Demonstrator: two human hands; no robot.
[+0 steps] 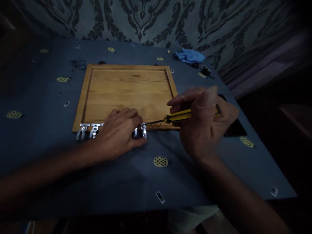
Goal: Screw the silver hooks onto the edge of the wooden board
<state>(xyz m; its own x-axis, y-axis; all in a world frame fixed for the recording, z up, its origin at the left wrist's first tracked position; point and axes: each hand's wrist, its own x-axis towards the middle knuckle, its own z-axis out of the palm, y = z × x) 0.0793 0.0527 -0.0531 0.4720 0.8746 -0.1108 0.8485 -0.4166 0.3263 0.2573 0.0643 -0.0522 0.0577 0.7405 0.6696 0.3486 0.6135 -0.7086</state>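
A framed wooden board (129,87) lies flat on the table. Along its near edge runs a metal hook rail (95,126), its hooks hanging over the side toward me. My left hand (120,131) is closed over the rail's right part, pressing it to the board and hiding its middle. In my right hand (207,120) I grip a screwdriver (179,116) with a yellow and black handle. Its shaft slopes slightly down to the left, the tip meeting the rail's right end beside my left fingertips. Whether a screw sits under the tip is too small to tell.
The table (136,175) has a dark cover printed with yellow pineapples. A blue cloth (190,56) and a dark item like keys (205,70) lie at the back right. A black flat phone-like object (235,129) is behind my right hand. Patterned wallpaper (146,19) rises behind.
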